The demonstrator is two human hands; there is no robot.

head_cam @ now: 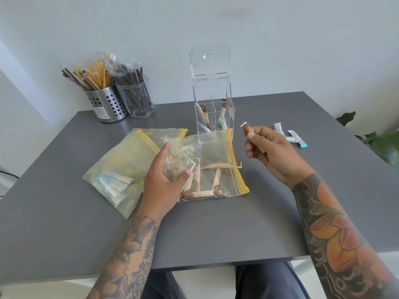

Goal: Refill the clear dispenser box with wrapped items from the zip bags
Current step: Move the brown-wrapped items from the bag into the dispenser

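- Two yellow-zip clear plastic bags (207, 167) overlap at table centre; left hand (166, 180) grips the nearer.
- Right hand (267, 147) pinches a brown-tipped paper stick (246, 128).
- Clear acrylic dispenser box (212, 93) stands at twelve o'clock, lid up.
- Grey table (216, 234) lies bare toward its six o'clock edge.

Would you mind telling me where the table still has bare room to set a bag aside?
The near strip of the table between the zip bags and the front edge is bare, as is the right side below the loose packets. It is crowded around the dispenser box and the stick holders.
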